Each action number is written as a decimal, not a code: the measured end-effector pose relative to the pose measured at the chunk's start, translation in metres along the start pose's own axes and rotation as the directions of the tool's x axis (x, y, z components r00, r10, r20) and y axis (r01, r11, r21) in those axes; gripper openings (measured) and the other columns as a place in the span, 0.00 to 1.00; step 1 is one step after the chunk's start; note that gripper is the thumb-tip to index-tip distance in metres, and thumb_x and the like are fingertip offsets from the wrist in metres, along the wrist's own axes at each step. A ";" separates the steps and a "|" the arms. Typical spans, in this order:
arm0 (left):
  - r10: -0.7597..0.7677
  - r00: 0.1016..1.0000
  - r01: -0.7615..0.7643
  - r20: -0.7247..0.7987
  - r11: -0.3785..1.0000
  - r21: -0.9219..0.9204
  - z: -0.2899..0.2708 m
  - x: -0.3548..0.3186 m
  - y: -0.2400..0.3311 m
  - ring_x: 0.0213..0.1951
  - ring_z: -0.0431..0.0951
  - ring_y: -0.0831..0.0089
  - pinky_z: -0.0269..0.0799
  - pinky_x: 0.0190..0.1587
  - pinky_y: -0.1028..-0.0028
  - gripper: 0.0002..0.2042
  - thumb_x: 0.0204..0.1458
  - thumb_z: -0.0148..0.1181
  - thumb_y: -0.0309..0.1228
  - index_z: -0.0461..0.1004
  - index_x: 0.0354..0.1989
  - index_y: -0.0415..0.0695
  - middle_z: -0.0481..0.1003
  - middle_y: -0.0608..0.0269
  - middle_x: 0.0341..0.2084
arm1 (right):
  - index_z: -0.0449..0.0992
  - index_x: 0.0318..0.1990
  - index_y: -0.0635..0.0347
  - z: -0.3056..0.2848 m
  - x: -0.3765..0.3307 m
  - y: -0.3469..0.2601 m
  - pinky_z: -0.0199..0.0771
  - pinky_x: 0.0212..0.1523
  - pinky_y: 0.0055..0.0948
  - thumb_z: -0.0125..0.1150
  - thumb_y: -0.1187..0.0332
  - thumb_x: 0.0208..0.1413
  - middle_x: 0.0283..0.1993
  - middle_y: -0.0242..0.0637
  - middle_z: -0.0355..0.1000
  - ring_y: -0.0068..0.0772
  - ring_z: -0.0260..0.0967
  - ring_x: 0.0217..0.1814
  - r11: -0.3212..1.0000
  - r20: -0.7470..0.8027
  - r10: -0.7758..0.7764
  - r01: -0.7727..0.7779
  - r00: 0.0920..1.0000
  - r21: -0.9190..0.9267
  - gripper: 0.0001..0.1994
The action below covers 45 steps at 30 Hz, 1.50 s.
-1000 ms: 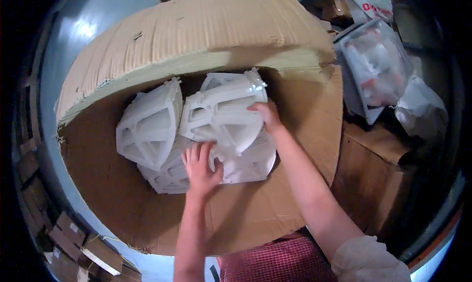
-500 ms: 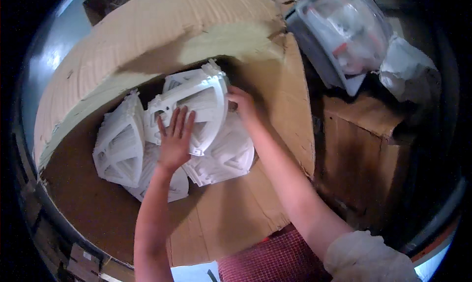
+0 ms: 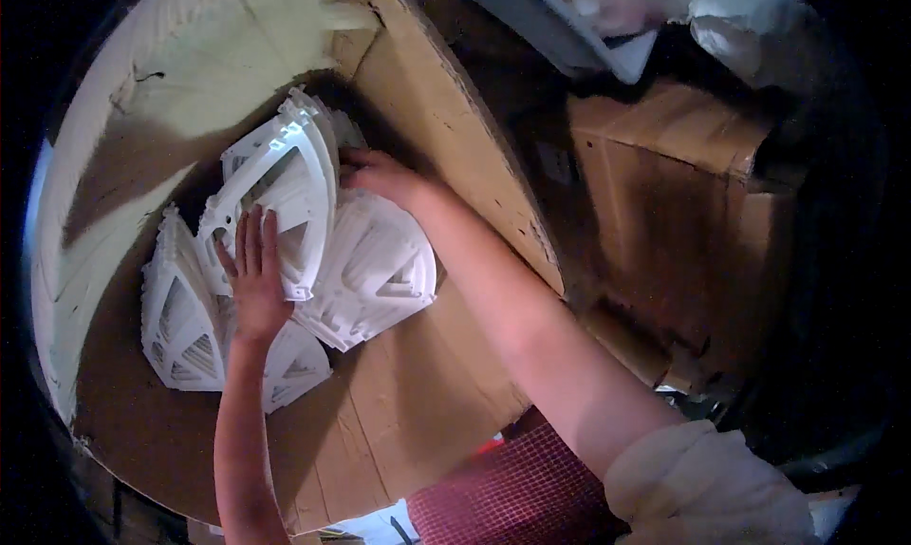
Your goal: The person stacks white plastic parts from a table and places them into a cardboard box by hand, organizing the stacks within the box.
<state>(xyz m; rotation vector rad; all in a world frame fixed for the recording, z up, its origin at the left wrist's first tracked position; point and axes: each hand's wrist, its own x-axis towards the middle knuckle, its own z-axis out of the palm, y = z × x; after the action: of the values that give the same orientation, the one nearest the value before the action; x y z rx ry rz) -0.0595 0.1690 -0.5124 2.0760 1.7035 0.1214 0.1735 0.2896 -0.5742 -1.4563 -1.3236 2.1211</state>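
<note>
White fan-shaped plastic frames with cut-out openings lie in nested stacks inside a large cardboard box. The uppermost stack [image 3: 308, 189] leans tilted across the others. My left hand [image 3: 256, 284] rests on its lower left side, fingers stretched out over the frame. Against its right edge, my right hand [image 3: 384, 179] grips with bent fingers, the tips partly hidden by the stack. Another stack [image 3: 180, 317] stands to the left, one [image 3: 375, 270] sits below my right hand, and part of one [image 3: 296, 360] shows beneath my left wrist.
The cardboard box [image 3: 455, 118] surrounds the stacks with tall walls; its right wall rises beside my right forearm. Outside it, to the right, stands a brown carton [image 3: 674, 222]. A grey bin [image 3: 569, 32] with clear plastic wrapping and a whitish bag [image 3: 750, 23] are at the upper right.
The view has shifted and turned, so the box and stacks appear farther left. The uppermost stack looks steeper. Both hands stay at that stack, in nearly the same places.
</note>
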 end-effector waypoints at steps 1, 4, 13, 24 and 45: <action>0.014 1.000 -0.014 -0.008 1.000 0.000 -0.005 0.004 0.004 0.70 0.44 0.57 0.26 0.67 0.44 0.49 0.31 0.60 0.19 0.45 0.69 0.45 0.47 0.55 0.68 | 0.69 0.58 0.62 -0.003 -0.001 0.005 0.65 0.57 0.31 0.63 0.61 0.44 0.55 0.44 0.70 0.38 0.66 0.57 0.999 -0.053 -0.012 0.011 0.998 -0.032 0.30; 0.028 1.000 -0.028 -0.010 0.999 0.041 0.000 0.007 0.009 0.70 0.43 0.57 0.26 0.67 0.45 0.51 0.30 0.60 0.18 0.43 0.69 0.44 0.46 0.55 0.69 | 0.71 0.56 0.60 -0.002 -0.007 0.029 0.67 0.54 0.32 0.64 0.57 0.46 0.52 0.44 0.73 0.39 0.70 0.53 0.989 -0.213 0.007 -0.038 0.977 -0.143 0.29; -0.076 0.995 0.079 -0.068 0.996 0.042 0.037 0.033 0.043 0.71 0.41 0.53 0.24 0.65 0.40 0.45 0.41 0.57 0.21 0.40 0.70 0.40 0.42 0.52 0.70 | 0.77 0.49 0.60 0.010 -0.013 0.094 0.71 0.46 0.33 0.65 0.58 0.47 0.42 0.42 0.77 0.35 0.73 0.43 0.972 -0.518 -0.156 0.036 0.841 -0.233 0.22; -0.102 0.982 0.164 -0.156 0.871 0.463 0.052 0.032 0.027 0.69 0.47 0.50 0.37 0.62 0.32 0.28 0.55 0.44 0.31 0.53 0.66 0.37 0.50 0.47 0.67 | 0.67 0.56 0.68 0.038 -0.016 0.009 0.64 0.57 0.34 0.58 0.51 0.54 0.55 0.50 0.69 0.41 0.68 0.56 0.973 -0.666 -0.029 0.173 0.746 0.151 0.31; -0.080 0.993 0.044 0.091 0.937 0.347 -0.008 0.038 0.015 0.71 0.38 0.55 0.33 0.61 0.28 0.62 0.23 0.72 0.53 0.43 0.70 0.46 0.40 0.53 0.70 | 0.61 0.54 0.71 0.055 0.023 0.005 0.61 0.57 0.40 0.60 0.47 0.52 0.54 0.58 0.64 0.53 0.63 0.56 0.866 -0.574 -0.445 0.168 0.687 -0.470 0.35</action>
<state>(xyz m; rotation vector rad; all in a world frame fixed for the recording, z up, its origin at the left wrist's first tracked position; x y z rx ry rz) -0.0394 0.2057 -0.5072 2.2221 1.8281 -0.3239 0.1177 0.2721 -0.5875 -1.7368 -1.5657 0.9705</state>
